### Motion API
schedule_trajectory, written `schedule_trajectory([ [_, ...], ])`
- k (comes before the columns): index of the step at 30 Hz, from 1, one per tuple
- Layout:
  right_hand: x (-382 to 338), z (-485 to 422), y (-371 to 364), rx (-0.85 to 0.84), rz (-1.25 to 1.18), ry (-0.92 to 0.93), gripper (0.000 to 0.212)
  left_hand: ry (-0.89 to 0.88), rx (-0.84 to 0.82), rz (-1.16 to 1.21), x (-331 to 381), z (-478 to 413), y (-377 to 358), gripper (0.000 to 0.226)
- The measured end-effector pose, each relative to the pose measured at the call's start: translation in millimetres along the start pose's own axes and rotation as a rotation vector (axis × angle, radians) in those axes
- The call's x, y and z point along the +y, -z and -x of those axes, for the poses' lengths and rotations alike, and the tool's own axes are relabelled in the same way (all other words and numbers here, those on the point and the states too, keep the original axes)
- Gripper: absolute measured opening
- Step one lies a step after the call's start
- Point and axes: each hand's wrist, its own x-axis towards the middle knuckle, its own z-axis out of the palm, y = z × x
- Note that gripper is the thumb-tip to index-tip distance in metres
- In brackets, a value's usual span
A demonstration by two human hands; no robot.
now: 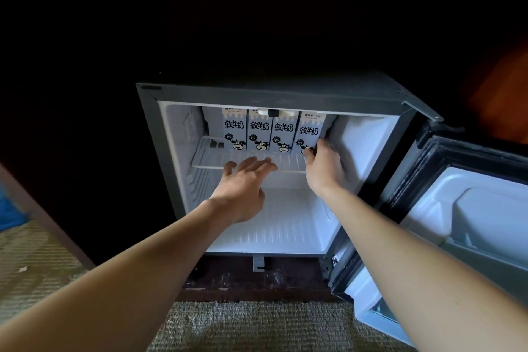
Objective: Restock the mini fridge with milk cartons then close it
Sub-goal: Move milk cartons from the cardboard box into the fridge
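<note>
4 milk cartons [258,134], each front: "软牛奶" + cow cartoon; small top logos, badges unreadable.

The mini fridge [148,134] has a dark, matt outer frame that looks like metal; its inner walls are smooth white plastic, faintly glossy; the shelf [217,156] is clear ribbed plastic; the milk cartons [258,134] are matt printed paperboard; the door [471,208] lining is moulded glossy plastic; the carpet [243,326] is rough woven cloth.
</note>
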Motion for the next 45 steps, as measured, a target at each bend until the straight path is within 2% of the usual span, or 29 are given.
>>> schedule_trajectory([
  [5,-6.6,20.5,13.9,-0.114,0.11,0.031,0.03,-0.029,-0.152,-0.074,0.6,9.1,9.8,0.074],
  [9,-15.4,45.7,28.5,-0.355,0.282,0.059,0.04,-0.044,-0.212,-0.152,4.9,24.6,27.2,0.072],
  [13,-35.0,74.8,37.6,-0.573,0.369,0.2,0.049,-0.042,-0.212,-0.232,17.1,53.4,55.7,0.073],
  [18,-84.7,118.1,66.1,-0.597,0.31,0.349,0.058,-0.012,-0.204,-0.285,19.5,113.2,93.0,0.068],
  [22,-118.3,157.0,83.0,-0.611,0.266,0.423,0.051,0.056,-0.219,-0.3,4.4,184.4,120.6,0.064],
  [28,-175.3,213.4,82.9,-0.662,0.213,0.603,0.049,0.193,-0.077,-0.298,-27.4,279.7,148.7,0.061],
  [33,-241.6,258.4,63.3,-0.723,0.111,0.662,0.05,0.326,0.015,-0.286,-52.2,361.4,173.7,0.062],
  [37,-277.9,312.3,40.2,-0.759,0.031,0.716,0.049,0.46,0.037,-0.242,-58.8,427.7,165.6,0.057],
  [41,-289.2,362.1,6.2,-0.818,0.071,0.794,0.048,0.555,0.062,-0.191,-66.8,472.8,150.5,0.055],
  [44,-275.2,382.0,-15.6,-0.835,0.032,0.731,0.046,0.592,0.054,-0.174,-70.7,491.1,138.8,0.05],
  [45,-276.4,399.6,-32.0,-0.885,0.021,0.731,0.046,0.652,0.046,-0.135,-77.7,510.9,129.5,0.048],
])
